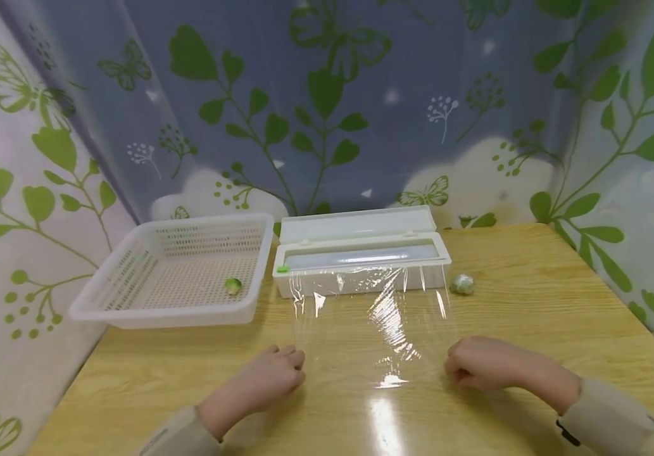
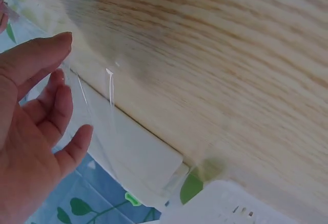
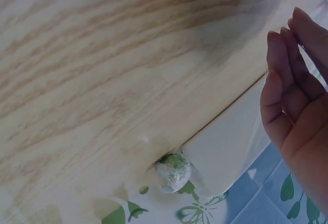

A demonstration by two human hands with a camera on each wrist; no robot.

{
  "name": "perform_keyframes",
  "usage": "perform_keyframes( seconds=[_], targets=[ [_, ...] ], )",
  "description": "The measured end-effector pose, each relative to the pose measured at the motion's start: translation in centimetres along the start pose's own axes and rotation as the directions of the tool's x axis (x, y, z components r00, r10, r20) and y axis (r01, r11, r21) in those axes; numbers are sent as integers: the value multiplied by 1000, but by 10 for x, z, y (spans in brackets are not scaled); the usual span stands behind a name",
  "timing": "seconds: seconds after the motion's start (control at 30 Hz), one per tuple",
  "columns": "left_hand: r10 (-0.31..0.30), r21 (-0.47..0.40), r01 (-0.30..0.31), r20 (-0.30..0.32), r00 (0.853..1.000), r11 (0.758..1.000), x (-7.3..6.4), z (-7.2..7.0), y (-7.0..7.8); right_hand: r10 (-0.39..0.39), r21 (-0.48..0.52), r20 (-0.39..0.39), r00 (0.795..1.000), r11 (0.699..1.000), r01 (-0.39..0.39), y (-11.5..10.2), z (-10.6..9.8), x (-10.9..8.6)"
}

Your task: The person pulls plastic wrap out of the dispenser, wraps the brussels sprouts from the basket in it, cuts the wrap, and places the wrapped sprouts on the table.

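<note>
A sheet of clear plastic wrap [image 1: 389, 323] stretches from the roll [image 1: 361, 256] in an open white dispenser box [image 1: 355, 225] toward me over the table. My left hand [image 1: 272, 377] pinches the sheet's near left corner; in the left wrist view its thumb and index finger come together at the film's edge. On the other side my right hand [image 1: 489, 364] pinches the near right corner, fingertips against thumb in the right wrist view. A small green ball wrapped in film [image 3: 173, 172], like a Brussels sprout, lies beside the box's right end.
Left of the box stands a white plastic basket [image 1: 184, 313] with one bare Brussels sprout [image 1: 233, 286] inside. A green slide cutter [image 1: 282, 269] sits at the box's left end. Patterned curtains [image 1: 389, 126] hang behind the wooden table [image 1: 532, 291].
</note>
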State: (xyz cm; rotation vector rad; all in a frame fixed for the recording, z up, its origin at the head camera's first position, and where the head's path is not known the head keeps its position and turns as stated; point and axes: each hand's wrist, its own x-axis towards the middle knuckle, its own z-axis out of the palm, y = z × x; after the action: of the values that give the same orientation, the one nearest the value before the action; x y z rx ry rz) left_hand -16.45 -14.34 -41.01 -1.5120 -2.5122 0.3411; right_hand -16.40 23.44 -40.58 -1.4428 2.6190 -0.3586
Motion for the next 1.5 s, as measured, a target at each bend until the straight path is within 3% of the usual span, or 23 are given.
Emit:
perform_keyframes(
  seconds=[0.17,0.3,0.47,0.57,0.67,0.77,0.83,0.9,0.93,1.07,1.23,1.5],
  targets=[
    [31,-146,-17,94,995,989,2,1,-2,6,15,16,1000,1000,-6,3,1,2],
    [19,-190,12,161,987,982,4,0,-3,-10,6,20,1000,1000,10,5,3,2],
    [29,-194,-1,142,989,981,5,0,-2,2,34,38,999,999,-4,8,7,2],
    [11,-254,26,142,990,967,4,1,-3,-4,77,29,1000,997,2,10,10,1],
    [-39,-367,110,194,980,924,2,3,-2,-28,138,13,1000,990,26,10,14,1],
    [-100,-489,215,252,963,845,0,5,-2,-17,207,14,1000,978,14,9,16,1],
    [-134,-539,254,252,958,803,-1,6,-4,18,251,26,999,968,-24,7,15,1],
    [-161,-559,267,232,959,785,0,7,-6,53,267,34,998,962,-60,6,13,2],
    [-168,-561,264,218,961,784,0,7,-7,68,270,38,997,960,-76,6,12,2],
    [-160,-522,223,164,974,823,2,6,-11,146,278,61,987,948,-158,5,10,3],
    [-150,-489,226,191,970,843,4,8,-12,210,277,57,976,936,-218,7,11,6],
    [-156,-446,228,191,969,865,3,13,-10,260,141,34,965,955,-262,4,14,8]
  ],
)
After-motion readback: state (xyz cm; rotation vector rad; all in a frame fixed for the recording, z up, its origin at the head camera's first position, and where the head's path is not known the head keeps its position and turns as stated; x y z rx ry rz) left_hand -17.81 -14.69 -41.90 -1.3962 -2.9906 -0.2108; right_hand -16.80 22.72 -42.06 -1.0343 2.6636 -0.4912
